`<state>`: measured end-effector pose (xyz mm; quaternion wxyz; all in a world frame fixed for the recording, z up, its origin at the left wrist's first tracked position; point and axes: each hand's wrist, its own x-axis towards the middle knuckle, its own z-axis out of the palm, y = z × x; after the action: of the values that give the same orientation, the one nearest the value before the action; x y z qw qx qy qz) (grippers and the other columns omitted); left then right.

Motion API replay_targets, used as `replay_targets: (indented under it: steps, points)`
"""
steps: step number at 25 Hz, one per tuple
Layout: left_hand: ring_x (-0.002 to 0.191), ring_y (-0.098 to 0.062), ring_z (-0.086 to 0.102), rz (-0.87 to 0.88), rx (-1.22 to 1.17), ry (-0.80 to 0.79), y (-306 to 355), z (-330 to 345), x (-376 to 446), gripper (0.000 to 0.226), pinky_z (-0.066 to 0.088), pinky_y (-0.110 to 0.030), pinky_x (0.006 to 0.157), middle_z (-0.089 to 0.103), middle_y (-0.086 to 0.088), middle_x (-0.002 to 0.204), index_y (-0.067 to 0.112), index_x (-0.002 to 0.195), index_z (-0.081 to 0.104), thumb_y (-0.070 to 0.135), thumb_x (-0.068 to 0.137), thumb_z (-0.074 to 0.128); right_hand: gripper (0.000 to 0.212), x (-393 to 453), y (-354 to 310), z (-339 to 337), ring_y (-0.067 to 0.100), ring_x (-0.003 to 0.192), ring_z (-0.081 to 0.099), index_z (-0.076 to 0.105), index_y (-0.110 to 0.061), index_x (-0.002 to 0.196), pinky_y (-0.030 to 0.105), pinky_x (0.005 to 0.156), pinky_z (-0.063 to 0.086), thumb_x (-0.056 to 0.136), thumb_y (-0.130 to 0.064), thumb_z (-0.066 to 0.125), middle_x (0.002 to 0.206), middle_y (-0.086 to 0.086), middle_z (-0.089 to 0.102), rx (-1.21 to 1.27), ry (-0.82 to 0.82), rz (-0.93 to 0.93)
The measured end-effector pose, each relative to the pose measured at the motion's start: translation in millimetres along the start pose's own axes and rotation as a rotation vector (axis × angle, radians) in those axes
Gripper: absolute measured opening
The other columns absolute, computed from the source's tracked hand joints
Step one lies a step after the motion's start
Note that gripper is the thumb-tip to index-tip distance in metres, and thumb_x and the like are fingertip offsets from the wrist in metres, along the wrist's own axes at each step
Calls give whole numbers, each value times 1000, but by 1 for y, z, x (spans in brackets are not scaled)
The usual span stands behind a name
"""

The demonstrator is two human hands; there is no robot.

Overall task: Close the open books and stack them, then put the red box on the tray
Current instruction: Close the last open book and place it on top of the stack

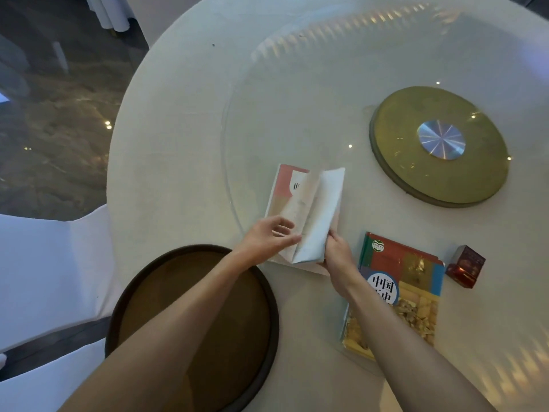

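A half-open book point(309, 212) with a pink and white cover lies on the glass turntable, its pages standing up in a fold. My left hand point(269, 237) holds its left pages near the bottom edge. My right hand point(337, 254) grips the bottom right corner of the same book. To the right lies a closed book point(413, 281) with a red, blue and yellow cover, partly under my right forearm. A small red box point(465, 266) stands just right of that closed book. The round dark brown tray point(261, 316) sits at the near left, partly hidden by my left forearm.
The round table point(178, 129) has a white cloth and a glass turntable point(297, 99) with a gold hub point(475, 173) at the right. White-covered chairs point(44, 269) stand at the left, beside the tray. Dark marble floor shows beyond the table's left edge.
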<state>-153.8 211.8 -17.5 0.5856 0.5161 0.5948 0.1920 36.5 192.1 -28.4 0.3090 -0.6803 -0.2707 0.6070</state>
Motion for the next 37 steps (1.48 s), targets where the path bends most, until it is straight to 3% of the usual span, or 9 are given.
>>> replay_targets:
  steps: [4,8,10,13,18,23,28,32,37]
  points:
    - [84,-17,72,-76,-80,227,-2,10,10,31,57,-27,69,75,-4,98,15,109,71,37,88,73,34,1,12,-24,25,86,75,78,-17,99,35,70,63,102,-10,44,105,13,80,-29,138,53]
    - [106,-22,64,-273,-3,411,-14,5,17,49,53,-30,79,63,-8,123,13,132,57,31,88,70,35,9,20,-34,43,95,72,75,-2,89,56,89,58,99,-11,43,98,23,77,-141,247,48]
    - [113,-24,59,-297,-13,384,-19,5,21,62,50,-34,88,59,-10,129,10,142,48,31,89,71,33,10,21,-34,35,86,68,72,4,96,48,79,58,100,-17,47,92,20,75,-238,269,8]
    - [103,-22,61,-322,-72,350,-19,6,27,66,47,-29,79,60,-6,117,6,143,47,32,88,72,28,9,16,-27,23,101,69,72,-5,116,41,90,56,100,-20,55,108,9,75,-238,247,6]
    - [89,-16,70,-269,-219,252,-18,2,27,38,53,-24,66,72,-8,109,11,118,61,28,87,75,38,6,19,-29,26,120,65,64,-2,133,47,108,52,100,-21,60,128,11,70,-213,186,49]
    - [97,-34,72,-217,-425,148,-6,10,12,35,61,-51,83,72,-15,115,12,124,54,11,91,65,37,-4,25,-36,24,112,68,65,-2,133,44,100,58,102,-21,59,125,11,71,-174,110,74]
    - [92,-27,75,-145,-651,-5,12,8,-2,37,61,-39,68,75,-11,115,18,126,60,6,91,66,28,-19,14,-47,29,100,72,67,-1,121,51,99,57,103,-22,59,117,20,75,27,107,107]
    - [82,-19,76,-105,-656,-90,32,23,-13,40,60,-34,62,78,-3,106,24,122,64,8,86,70,25,-44,2,-64,23,85,74,73,-7,112,33,65,60,103,-24,57,100,10,78,345,21,201]
    - [85,-17,75,-69,-568,-172,49,51,-26,44,61,-37,67,78,3,107,35,120,64,18,81,73,30,-66,7,-103,27,95,70,64,-2,127,48,81,59,103,-19,58,112,13,74,379,93,112]
